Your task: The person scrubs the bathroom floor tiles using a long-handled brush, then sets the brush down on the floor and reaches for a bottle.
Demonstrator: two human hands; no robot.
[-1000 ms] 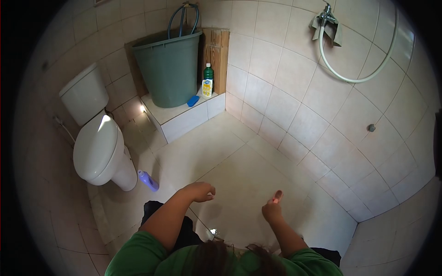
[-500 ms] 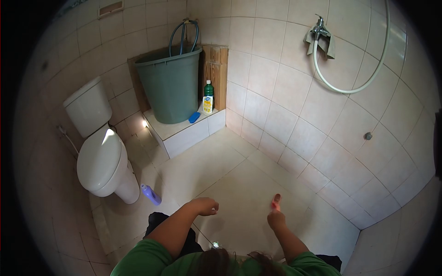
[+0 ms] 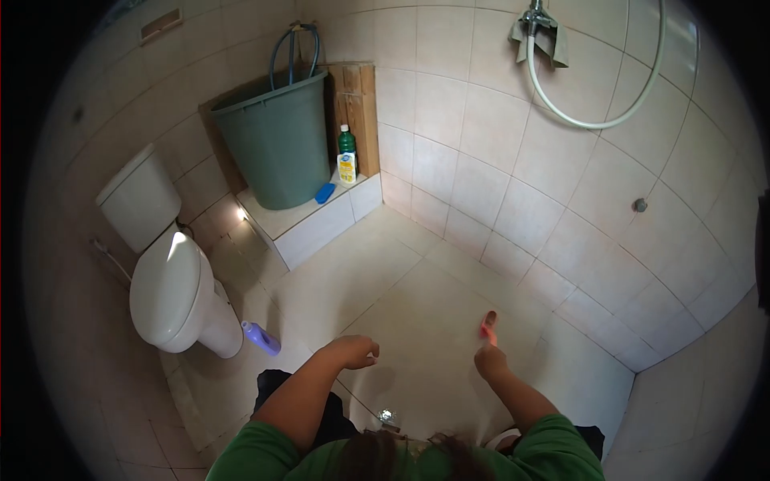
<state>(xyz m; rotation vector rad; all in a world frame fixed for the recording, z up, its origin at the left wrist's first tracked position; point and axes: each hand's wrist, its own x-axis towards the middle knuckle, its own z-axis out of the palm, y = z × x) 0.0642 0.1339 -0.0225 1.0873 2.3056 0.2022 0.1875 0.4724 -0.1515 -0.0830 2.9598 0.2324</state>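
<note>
My right hand (image 3: 492,362) is closed around the pink handle of a small scrub brush (image 3: 490,322), whose brownish head points away from me over the floor tiles. The brush is low and close to the floor; whether it touches, I cannot tell. My left hand (image 3: 353,351) hangs over the floor at the centre with its fingers curled in and nothing visible in them. A purple bottle (image 3: 262,338) stands or leans on the floor to the left of that hand, beside the toilet (image 3: 170,289).
A large green tub (image 3: 277,144) sits on a tiled ledge (image 3: 321,230) with a blue brush or sponge (image 3: 325,193) and a green bottle (image 3: 346,156). A shower hose (image 3: 573,122) hangs at upper right. A floor drain (image 3: 387,416) lies near my feet.
My right hand and the brush have moved slightly forward and to the right. My left hand has stayed almost in place. The view has tilted down and shifted a little.
</note>
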